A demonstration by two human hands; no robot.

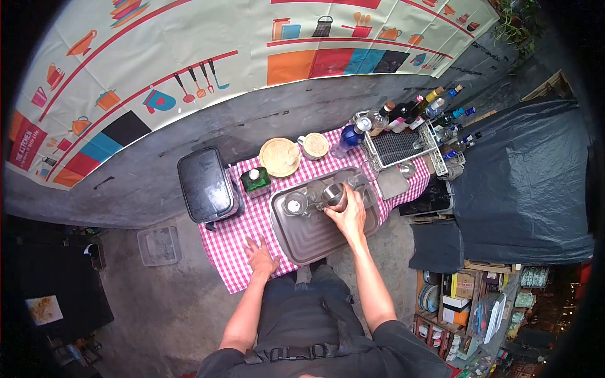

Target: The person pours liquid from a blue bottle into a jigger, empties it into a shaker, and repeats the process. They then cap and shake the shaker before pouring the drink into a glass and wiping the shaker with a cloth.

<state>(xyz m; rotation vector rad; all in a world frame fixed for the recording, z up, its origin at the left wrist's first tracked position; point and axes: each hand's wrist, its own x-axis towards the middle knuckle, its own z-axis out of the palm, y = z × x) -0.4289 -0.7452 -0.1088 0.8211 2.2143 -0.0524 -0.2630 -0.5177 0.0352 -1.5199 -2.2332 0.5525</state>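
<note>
My right hand [348, 214] is wrapped round a dark metal-and-glass vessel [334, 195] above the brown tray [309, 242]. Several clear glasses stand along the tray's far side, among them a glass mug [294, 204] left of the vessel. Whether the vessel touches the tray cannot be made out. On the red-and-white checked cloth [230, 252], left of the tray, my left hand [260, 259] lies flat with its fingers spread and holds nothing.
A black lidded bin [207, 186] stands at the left, beside a green bottle [255, 181]. Behind the tray are a round wooden lid [279, 157] and a lidded jar [314, 145]. A blue bottle [350, 136], dish rack [400, 148] and several bottles stand back right.
</note>
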